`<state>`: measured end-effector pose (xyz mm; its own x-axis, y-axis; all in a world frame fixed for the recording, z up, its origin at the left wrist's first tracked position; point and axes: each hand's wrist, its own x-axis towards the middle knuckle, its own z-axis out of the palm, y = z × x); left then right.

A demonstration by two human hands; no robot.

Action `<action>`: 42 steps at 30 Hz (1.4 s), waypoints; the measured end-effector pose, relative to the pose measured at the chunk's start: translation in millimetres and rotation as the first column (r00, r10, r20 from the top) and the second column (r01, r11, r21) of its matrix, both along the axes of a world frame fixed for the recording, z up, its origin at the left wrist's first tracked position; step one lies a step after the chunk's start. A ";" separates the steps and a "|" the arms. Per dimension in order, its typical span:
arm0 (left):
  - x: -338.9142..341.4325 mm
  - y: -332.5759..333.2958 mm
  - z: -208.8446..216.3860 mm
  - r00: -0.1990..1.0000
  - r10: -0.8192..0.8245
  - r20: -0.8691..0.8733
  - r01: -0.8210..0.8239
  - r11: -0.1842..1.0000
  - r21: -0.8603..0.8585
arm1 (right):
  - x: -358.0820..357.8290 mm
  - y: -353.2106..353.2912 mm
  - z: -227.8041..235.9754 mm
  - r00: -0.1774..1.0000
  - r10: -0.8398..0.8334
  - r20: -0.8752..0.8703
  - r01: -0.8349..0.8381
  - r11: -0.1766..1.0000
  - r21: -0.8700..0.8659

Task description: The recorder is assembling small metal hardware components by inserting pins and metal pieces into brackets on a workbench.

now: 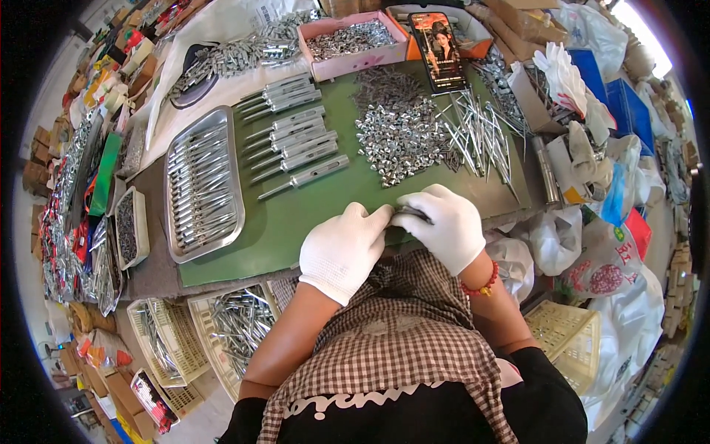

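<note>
My left hand, in a white knit glove, is closed at the near edge of the green mat, thumb and finger pinched together. Its fingertips meet those of my right hand, gloved too. A small dark metal piece shows between the right fingers; the rest of it is hidden. What the left fingertips hold, if anything, I cannot make out. Beyond the hands lie a pile of small silver metal parts and a heap of thin pointed metal rods. Several silver cylinders with slim pointed shafts lie in a column.
A steel tray of similar pieces stands left. Behind are a pink box of small parts and an upright phone. White gloves lie far right. Plastic baskets of metal parts sit below the table's left edge.
</note>
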<state>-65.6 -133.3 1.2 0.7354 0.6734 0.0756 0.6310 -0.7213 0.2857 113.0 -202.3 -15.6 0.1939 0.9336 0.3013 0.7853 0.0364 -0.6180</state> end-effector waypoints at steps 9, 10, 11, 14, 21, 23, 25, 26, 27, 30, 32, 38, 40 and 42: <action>1.1 -1.6 0.2 1.000 0.013 0.016 -0.014 0.999 0.029 | 41.1 23.4 -5.7 0.941 -0.337 0.027 0.334 0.939 0.085; 1.1 -1.4 0.1 1.000 0.015 0.015 -0.015 0.999 0.029 | 44.4 26.3 -6.4 0.929 -0.364 0.063 0.357 0.929 0.098; 1.4 -1.3 0.0 1.000 0.011 0.013 -0.011 0.999 0.030 | 46.8 28.1 -5.8 0.930 -0.363 0.062 0.356 0.929 0.099; 2.0 -1.2 0.5 1.000 0.002 0.021 -0.003 0.999 0.033 | 49.1 29.6 -6.0 0.898 -0.395 0.191 0.393 0.918 0.051; 1.0 -1.0 -0.1 1.000 0.008 0.014 -0.008 1.000 0.021 | 44.2 18.4 -11.4 0.895 -0.396 0.208 0.405 0.915 0.001; 1.0 -0.8 -1.0 1.000 0.008 0.010 -0.008 1.000 0.025 | 42.0 11.7 -7.7 0.886 -0.411 0.215 0.429 0.903 -0.042; 1.6 -0.6 -0.8 1.000 0.003 0.006 -0.003 1.000 0.030 | 39.8 7.9 -3.5 0.886 -0.407 0.222 0.422 0.906 -0.023; 1.7 -0.8 -0.3 1.000 -0.002 0.004 0.002 0.999 0.032 | 38.3 6.1 -0.9 0.886 -0.403 0.229 0.415 0.910 -0.001; 1.2 -0.8 -0.8 1.000 -0.005 0.000 0.005 0.999 0.034 | 34.6 4.9 2.2 0.887 -0.402 0.228 0.413 0.911 -0.002; 0.4 0.4 -2.1 0.998 -0.031 0.050 0.030 0.999 0.036 | 15.2 3.3 14.3 0.998 -0.066 -0.016 0.066 0.997 -0.036; 0.7 0.0 -1.1 0.998 -0.032 0.050 0.030 0.999 0.040 | 7.9 5.0 10.4 1.000 0.015 0.026 -0.014 0.998 -0.053; 1.3 -0.4 -1.4 0.999 -0.032 0.034 0.030 0.999 0.044 | -1.0 -1.7 0.5 0.999 0.040 0.020 -0.040 0.999 -0.016; 1.1 -0.3 -2.0 0.999 -0.030 0.032 0.028 0.998 0.047 | 5.0 -2.8 -0.7 1.000 0.000 0.018 0.000 1.000 0.017; 1.9 -1.4 -0.1 1.000 0.014 -0.003 -0.014 0.999 0.030 | 21.9 -1.0 -1.6 0.992 -0.117 0.051 0.112 0.989 0.098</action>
